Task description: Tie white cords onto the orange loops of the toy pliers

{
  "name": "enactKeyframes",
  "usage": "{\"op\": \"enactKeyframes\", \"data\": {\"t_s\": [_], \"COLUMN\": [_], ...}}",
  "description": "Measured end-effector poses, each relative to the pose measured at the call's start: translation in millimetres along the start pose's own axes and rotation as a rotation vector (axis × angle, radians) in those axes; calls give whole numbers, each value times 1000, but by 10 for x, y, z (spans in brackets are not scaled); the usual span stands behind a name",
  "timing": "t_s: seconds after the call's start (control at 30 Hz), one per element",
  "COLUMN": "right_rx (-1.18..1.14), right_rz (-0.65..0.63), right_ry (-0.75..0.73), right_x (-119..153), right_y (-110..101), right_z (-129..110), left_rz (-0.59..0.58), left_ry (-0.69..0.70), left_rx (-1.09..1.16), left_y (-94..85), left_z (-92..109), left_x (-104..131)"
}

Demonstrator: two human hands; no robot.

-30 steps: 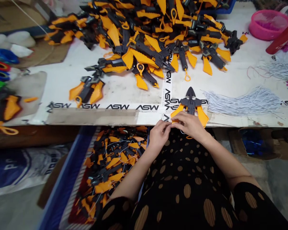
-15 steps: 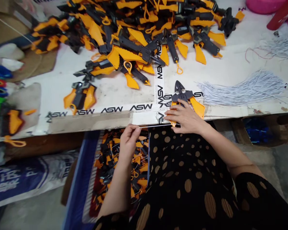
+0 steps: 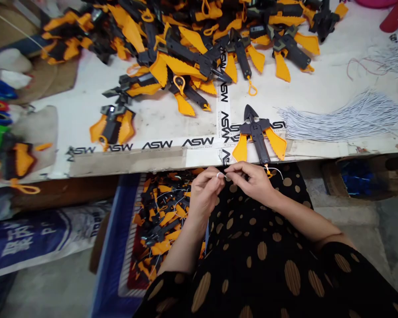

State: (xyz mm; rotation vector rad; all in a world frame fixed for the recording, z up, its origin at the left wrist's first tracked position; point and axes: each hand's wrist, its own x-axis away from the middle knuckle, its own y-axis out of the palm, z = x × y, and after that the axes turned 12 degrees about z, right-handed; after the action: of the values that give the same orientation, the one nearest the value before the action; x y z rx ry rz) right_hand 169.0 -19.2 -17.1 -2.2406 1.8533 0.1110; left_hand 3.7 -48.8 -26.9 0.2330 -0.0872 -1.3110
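A black toy with two orange wings [image 3: 259, 134] lies at the table's front edge, its pointed tip away from me. At its near end is a small orange loop [image 3: 268, 171], with white string [image 3: 277, 171] beside it. My left hand [image 3: 204, 192] is closed in a pinch on white string just off the table edge. Close to its fingertips, my right hand [image 3: 250, 181] is also pinched, at the string's end. The string between the two hands is short and partly hidden by the fingers.
Similar toys [image 3: 185, 53] are heaped across the back of the table [image 3: 152, 123]. White strings [image 3: 345, 117] lie bundled at the right. Below the table edge, a blue crate [image 3: 108, 251] holds many more toys. One toy [image 3: 112, 126] lies alone at the left.
My right hand has come off the toy and moved toward my left hand. My left hand has moved right, and the stretched string between them is now bunched at the fingertips.
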Motion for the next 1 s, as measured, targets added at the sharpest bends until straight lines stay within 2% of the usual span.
{"op": "enactKeyframes", "data": {"t_s": [0.1, 0.17, 0.27, 0.33, 0.4, 0.5, 0.63, 0.7, 0.77, 0.83, 0.87, 0.93, 1.0], "right_rx": [-192, -278, -338, -362, -386, -384, -372, -376, -368, -311, -248, -58, 131], "right_rz": [-17, -13, -32, -85, -118, -92, -86, -102, -107, -100, -87, -53, -28], "right_ry": [164, 245, 371, 433, 469, 501, 506, 496, 468, 397, 329, 120, -97], "right_x": [32, 13, -25, -47, -64, -78, -76, -62, -36, -2, 15, 43, 56], "right_y": [47, 38, 1, -23, -35, -30, -19, -13, -5, -3, -7, -30, -71], "right_z": [30, 44, 54, 52, 43, 23, 8, 19, 42, 64, 71, 74, 64], "left_rz": [106, 118, -2, -130, -215, -281, -292, -226, -95, 36, 61, -9, -122], "left_ry": [214, 417, 758, 903, 953, 992, 1047, 988, 832, 562, 392, 39, -187], "left_rx": [-298, -540, -811, -897, -928, -935, -847, -814, -768, -635, -528, -288, -132], "left_y": [12, -41, -174, -262, -327, -383, -389, -337, -240, -120, -65, 13, 28], "left_z": [-19, -13, -17, -25, -21, 7, 10, -21, -65, -114, -136, -167, -164], "left_x": [-22, -55, -136, -200, -259, -314, -289, -225, -136, -49, -17, 12, -5]}}
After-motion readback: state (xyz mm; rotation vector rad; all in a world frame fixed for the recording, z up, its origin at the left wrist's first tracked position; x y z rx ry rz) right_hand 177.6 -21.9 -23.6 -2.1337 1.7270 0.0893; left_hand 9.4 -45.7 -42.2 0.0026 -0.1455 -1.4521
